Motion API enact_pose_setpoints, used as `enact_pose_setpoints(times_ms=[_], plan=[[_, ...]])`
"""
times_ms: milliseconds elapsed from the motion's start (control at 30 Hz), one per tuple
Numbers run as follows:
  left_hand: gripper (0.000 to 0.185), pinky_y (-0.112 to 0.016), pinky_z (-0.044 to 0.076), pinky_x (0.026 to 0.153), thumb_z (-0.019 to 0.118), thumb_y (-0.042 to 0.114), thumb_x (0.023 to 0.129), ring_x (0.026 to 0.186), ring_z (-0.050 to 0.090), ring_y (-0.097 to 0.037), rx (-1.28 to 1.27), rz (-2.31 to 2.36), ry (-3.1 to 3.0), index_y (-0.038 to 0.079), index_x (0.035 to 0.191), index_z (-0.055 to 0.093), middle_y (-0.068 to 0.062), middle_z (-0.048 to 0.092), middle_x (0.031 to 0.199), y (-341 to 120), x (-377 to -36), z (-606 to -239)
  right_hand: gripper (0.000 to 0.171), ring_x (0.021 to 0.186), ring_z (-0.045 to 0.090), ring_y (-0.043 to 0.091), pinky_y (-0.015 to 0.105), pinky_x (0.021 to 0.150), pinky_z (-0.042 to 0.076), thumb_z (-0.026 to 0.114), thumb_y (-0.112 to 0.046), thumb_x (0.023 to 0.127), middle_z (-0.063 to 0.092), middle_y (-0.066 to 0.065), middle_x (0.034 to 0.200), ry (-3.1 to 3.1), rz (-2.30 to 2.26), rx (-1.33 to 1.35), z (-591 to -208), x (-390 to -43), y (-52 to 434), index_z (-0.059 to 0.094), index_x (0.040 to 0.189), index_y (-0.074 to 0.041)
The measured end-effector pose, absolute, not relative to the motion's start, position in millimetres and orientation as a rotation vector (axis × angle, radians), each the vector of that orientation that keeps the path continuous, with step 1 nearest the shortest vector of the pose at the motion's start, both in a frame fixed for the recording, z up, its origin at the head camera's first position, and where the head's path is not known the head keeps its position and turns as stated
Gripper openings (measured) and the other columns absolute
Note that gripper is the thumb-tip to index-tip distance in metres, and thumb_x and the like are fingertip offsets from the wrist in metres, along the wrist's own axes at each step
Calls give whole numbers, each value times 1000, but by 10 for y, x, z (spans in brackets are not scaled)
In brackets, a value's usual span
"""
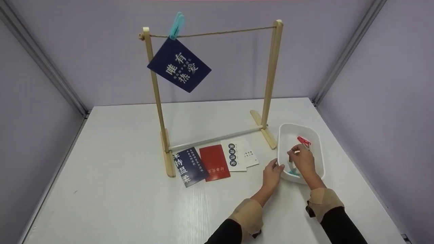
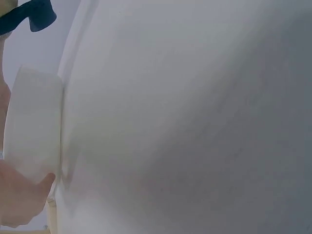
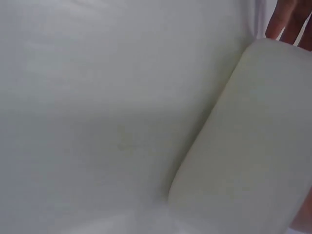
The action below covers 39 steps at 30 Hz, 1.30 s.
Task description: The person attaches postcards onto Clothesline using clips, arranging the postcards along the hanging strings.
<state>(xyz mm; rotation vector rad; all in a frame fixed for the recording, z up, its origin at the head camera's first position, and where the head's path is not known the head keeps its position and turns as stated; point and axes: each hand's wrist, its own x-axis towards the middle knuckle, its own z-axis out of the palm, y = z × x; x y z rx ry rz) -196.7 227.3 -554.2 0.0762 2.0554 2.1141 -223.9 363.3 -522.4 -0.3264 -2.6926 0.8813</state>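
Observation:
A white plastic bin (image 1: 317, 135) stands on the white table (image 1: 118, 189) at the right. My right hand (image 1: 300, 157) reaches into it with curled fingers, pinching a small dark clothespin (image 1: 290, 158). A red clothespin (image 1: 304, 141) lies just beyond the hand and a teal one (image 1: 293, 171) under it. My left hand (image 1: 273, 173) rests its fingers against the bin's left rim. The left wrist view shows that hand (image 2: 19, 200) touching the bin's wall (image 2: 31, 122). In the right wrist view only the bin's outside (image 3: 253, 146) and the table show.
A wooden rack (image 1: 271, 78) with a string (image 1: 220, 33) stands behind. A teal clothespin (image 1: 176, 25) holds a navy card (image 1: 179, 67) on the string. A navy card (image 1: 188, 166), a red card (image 1: 214, 162) and white cards (image 1: 239, 154) lie by the rack's foot.

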Motion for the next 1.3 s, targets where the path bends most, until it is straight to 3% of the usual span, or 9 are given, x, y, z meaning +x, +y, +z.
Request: enact_pose_setpoints(times_ms=[200, 533, 833, 1033, 1300], plan=[[37, -38, 40, 95, 58, 16, 90, 116, 48, -30, 82, 2125, 2053, -2, 122, 53, -16, 56, 121, 2277, -1983, -5542, 32, 92, 62, 36, 40, 77, 50, 68, 1, 80, 60, 22, 98, -2469, 1044, -203, -5242, -2109, 3618, 56, 108, 10], [38, -37, 41, 95, 57, 16, 91, 116, 49, -27, 65, 2124, 2030, -1, 124, 52, -14, 55, 123, 2286, -1969, -5545, 31, 97, 60, 33, 42, 83, 47, 67, -7, 84, 63, 22, 102, -2445, 1146, -369, -5295, -2019, 3653, 56, 110, 5], [37, -37, 39, 96, 57, 14, 91, 118, 48, -27, 34, 2146, 1989, -1, 124, 52, -14, 54, 124, 2289, -1987, -5516, 26, 93, 62, 30, 26, 73, 49, 67, -4, 82, 64, 20, 97, -2450, 1086, -378, -5315, -2040, 3667, 58, 105, 3], [37, -37, 39, 96, 58, 13, 90, 118, 48, -28, 41, 2148, 1999, -1, 124, 52, -14, 54, 124, 2289, -1985, -5509, 25, 90, 63, 29, 7, 65, 40, 68, -5, 82, 65, 19, 94, -2450, 1105, -388, -5318, -2038, 3663, 59, 103, 3], [34, -33, 45, 89, 60, 16, 90, 109, 54, -21, 186, 1914, 2111, 3, 121, 56, -8, 58, 119, 2148, -2121, -5444, 26, 87, 62, 27, 9, 64, 41, 70, -6, 80, 65, 18, 92, -2431, 1156, -406, -5314, -2043, 3668, 60, 103, 3]])
